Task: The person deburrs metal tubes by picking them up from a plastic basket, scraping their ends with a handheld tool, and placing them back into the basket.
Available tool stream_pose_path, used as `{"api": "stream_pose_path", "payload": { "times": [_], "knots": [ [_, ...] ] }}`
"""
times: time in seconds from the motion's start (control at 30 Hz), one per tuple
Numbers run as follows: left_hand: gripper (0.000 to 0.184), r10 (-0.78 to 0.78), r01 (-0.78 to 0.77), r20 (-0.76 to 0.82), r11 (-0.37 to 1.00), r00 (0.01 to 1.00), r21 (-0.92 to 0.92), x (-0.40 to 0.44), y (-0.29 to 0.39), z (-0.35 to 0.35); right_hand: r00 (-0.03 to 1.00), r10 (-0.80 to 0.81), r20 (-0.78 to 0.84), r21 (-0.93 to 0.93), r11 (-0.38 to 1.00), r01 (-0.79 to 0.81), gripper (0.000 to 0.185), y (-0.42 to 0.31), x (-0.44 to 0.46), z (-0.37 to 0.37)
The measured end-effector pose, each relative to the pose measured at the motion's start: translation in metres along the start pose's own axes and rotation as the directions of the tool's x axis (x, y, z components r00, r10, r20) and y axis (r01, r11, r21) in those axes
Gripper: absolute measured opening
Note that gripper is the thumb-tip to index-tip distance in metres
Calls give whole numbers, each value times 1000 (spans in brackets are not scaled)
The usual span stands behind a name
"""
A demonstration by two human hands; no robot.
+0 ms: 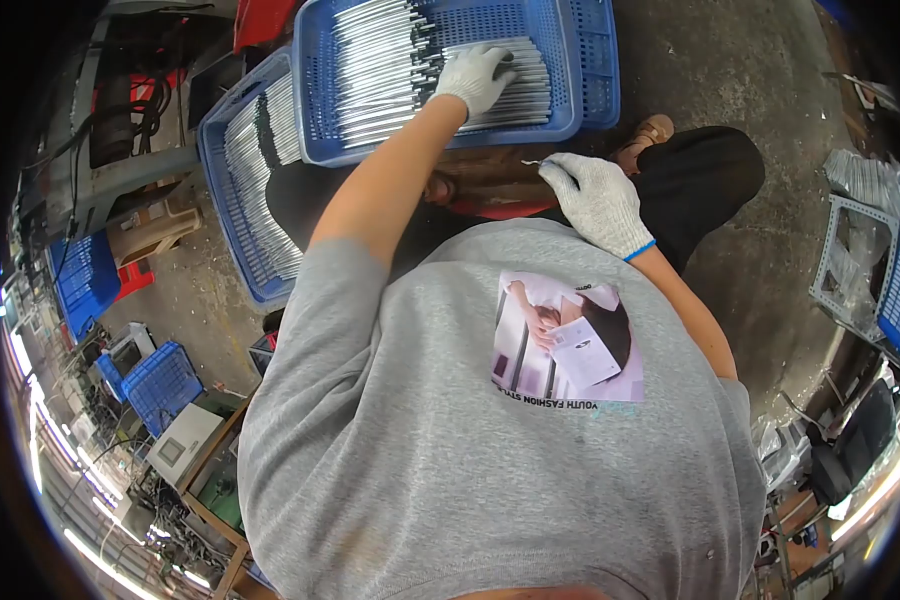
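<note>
Rows of thin silvery metal rods with dark ends [375, 70] lie in a blue plastic basket [315, 100] in front of me. My left hand [473, 82], in a whitish knit glove, rests over the shorter stack of rods [525, 85] on the basket's right side. Its fingers are bent but apart, with no rod visibly lifted. Nearer my body, my right hand [598, 200] wears a matching glove with a blue cuff edge. Thumb and forefinger are pinched together, and a short thin white strand [530, 162] sticks out at their tips.
A second blue basket [232, 225] of similar rods stands at the left, partly under the first. Another blue basket edge [598, 60] shows at the right. A metal-framed rack [838, 250] stands on the concrete floor far right. Blue crates [162, 385] and equipment lie left.
</note>
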State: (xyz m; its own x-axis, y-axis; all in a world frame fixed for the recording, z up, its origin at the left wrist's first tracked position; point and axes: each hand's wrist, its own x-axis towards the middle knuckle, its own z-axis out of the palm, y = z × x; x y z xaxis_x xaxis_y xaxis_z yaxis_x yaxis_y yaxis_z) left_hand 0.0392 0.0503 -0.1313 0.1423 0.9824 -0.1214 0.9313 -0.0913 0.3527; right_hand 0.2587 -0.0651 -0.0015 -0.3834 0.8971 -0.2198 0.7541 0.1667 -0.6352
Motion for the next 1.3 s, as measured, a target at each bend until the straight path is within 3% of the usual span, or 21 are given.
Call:
{"api": "stream_pose_path", "payload": {
  "times": [0.03, 0.23, 0.37, 0.7, 0.87, 1.03, 1.23, 1.3],
  "knots": [
    [38, -61, 63, 28, 997, 998, -52, 3, 1, 4, 1000, 0, -4, -2, 1000, 0, 28, 1, -1, 0],
    [39, -79, 82, 136, 997, 988, -15, -17, 14, -5, 999, 39, -27, 36, 999, -38, 28, 11, -7, 0],
    [37, 26, 4, 222, 991, 975, -132, -29, 11, -9, 999, 49, -4, 16, 999, -49, 29, 14, -2, 1],
    [33, 177, -162, 201, 983, 963, -87, -25, 11, 0, 994, 6, -109, -53, 999, -12, 30, 17, 8, -2],
    [29, 147, -126, 256, 987, 955, -96, -25, 13, -3, 998, 50, -38, -73, 996, -53, 34, 16, 8, -5],
    [30, 161, -135, 219, 982, 962, -129, -32, 15, -6, 994, -17, -110, -71, 997, 10, 30, 25, 9, 3],
    [24, 179, -167, 182, 983, 967, -81, -43, 27, -31, 995, 38, -92, -132, 990, -50, 35, 25, 16, -12],
    [24, 238, -211, 119, 956, 964, -205, -52, 31, -42, 994, 33, -106, -153, 987, -49, 35, 24, 17, -17]
  ]
}}
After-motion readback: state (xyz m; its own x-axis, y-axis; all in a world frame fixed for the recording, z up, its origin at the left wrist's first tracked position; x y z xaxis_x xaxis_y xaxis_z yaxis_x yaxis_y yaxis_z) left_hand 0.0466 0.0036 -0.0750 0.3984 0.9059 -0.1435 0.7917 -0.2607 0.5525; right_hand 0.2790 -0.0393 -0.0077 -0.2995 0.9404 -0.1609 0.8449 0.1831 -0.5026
